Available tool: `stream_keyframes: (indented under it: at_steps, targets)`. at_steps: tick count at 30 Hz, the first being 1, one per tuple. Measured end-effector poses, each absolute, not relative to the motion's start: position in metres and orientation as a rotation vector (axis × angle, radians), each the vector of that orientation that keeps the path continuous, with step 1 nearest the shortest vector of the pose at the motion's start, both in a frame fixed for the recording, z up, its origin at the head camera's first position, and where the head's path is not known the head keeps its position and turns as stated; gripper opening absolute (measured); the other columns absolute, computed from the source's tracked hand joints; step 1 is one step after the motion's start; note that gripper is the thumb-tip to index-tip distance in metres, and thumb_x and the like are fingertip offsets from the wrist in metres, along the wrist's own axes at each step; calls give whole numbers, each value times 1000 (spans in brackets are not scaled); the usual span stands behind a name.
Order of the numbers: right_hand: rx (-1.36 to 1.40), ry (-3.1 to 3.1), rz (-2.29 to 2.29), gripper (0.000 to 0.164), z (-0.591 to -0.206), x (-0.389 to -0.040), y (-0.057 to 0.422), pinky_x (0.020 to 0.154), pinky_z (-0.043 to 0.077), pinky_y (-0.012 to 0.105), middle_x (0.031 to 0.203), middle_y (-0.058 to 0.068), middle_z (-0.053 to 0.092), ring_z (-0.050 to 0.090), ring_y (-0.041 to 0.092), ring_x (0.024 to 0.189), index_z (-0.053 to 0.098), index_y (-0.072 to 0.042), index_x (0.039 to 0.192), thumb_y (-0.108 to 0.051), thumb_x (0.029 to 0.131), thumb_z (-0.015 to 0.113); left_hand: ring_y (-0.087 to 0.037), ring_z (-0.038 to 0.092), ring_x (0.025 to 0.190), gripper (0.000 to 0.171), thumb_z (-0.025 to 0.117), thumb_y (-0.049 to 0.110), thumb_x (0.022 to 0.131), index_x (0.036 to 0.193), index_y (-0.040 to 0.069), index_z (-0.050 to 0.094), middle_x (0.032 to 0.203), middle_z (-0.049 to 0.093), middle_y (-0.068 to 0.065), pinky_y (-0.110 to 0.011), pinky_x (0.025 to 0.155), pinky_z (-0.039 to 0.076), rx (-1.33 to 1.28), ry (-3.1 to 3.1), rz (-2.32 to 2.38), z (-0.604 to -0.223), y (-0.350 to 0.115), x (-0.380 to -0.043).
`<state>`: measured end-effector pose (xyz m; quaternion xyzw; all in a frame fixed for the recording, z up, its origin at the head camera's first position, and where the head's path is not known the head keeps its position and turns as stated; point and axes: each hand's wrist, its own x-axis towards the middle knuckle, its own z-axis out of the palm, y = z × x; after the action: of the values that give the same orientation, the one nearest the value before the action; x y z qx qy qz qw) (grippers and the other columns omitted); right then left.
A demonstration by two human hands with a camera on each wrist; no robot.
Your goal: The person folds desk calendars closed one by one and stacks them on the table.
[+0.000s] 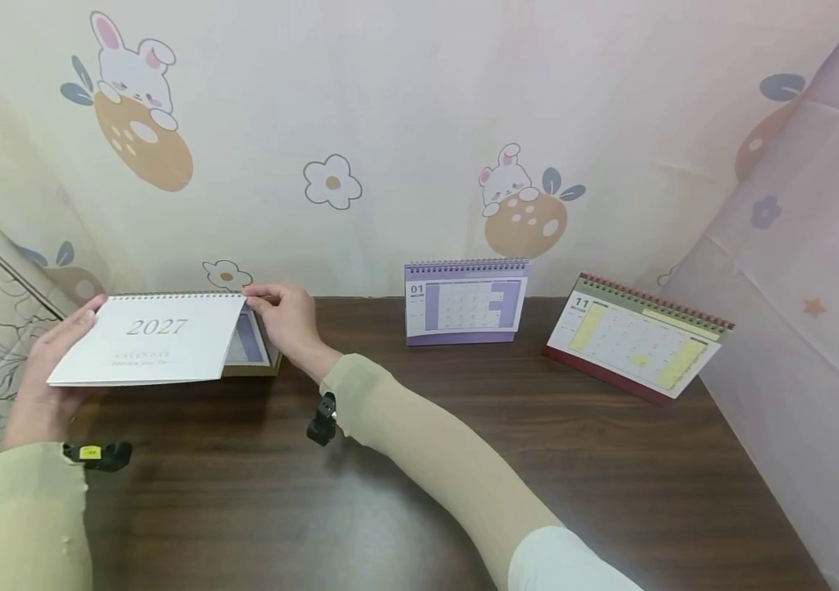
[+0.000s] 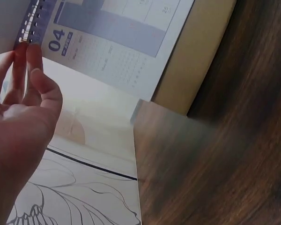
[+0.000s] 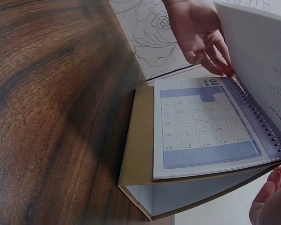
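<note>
Head view — pinching calendar with right hand and left hand — partly hidden by cover. Well apart from purple calendar, red calendar.

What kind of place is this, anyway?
Probably a small indoor corner, perhaps in a home or office: there's a dark wood-grain table, bunny-print fabric hanging behind it, and a spiral-bound 2027 desk calendar.

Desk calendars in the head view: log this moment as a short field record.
Handled calendar: tan base; 2027 cover raised, page 04 beneath
Left hand: pinches left end of ring binding
Right hand: pinches its right end
Middle calendar: purple, standing, page 01
Right calendar: red base, angled, page 11
Surface: dark wood-grain table
</note>
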<state>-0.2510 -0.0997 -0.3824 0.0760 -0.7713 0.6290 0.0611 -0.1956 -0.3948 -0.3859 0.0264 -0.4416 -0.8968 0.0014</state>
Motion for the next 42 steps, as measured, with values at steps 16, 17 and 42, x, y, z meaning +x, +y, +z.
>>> stream_keyframes:
  at_steps: [16,17,42]
  targets:
    - [287,-2331,1966,16,-390,-247,-101,66,49,17,97,-14,62,57,-2,84,80,-22,104,-17,91,74,-6,71,82,36,68,-4,90,123,11,72,99,75,3,-19,64,55,181,-1573,-2431,-412,-403,-201]
    - [295,-2341,1966,15,-390,-246,-101,66,49,16,98,-14,62,58,-2,84,80,-22,105,-18,91,74,-7,71,81,32,70,-4,89,118,10,74,97,76,1,-19,64,55,192,-1555,-2426,-415,-403,-201]
    - [272,-2501,1795,21,-411,-241,-102,72,46,14,96,-11,68,58,-4,81,76,-15,108,-24,89,78,-7,54,75,16,75,23,90,106,22,77,89,63,8,-11,56,44,472,-1881,-1960,-423,-388,-209]
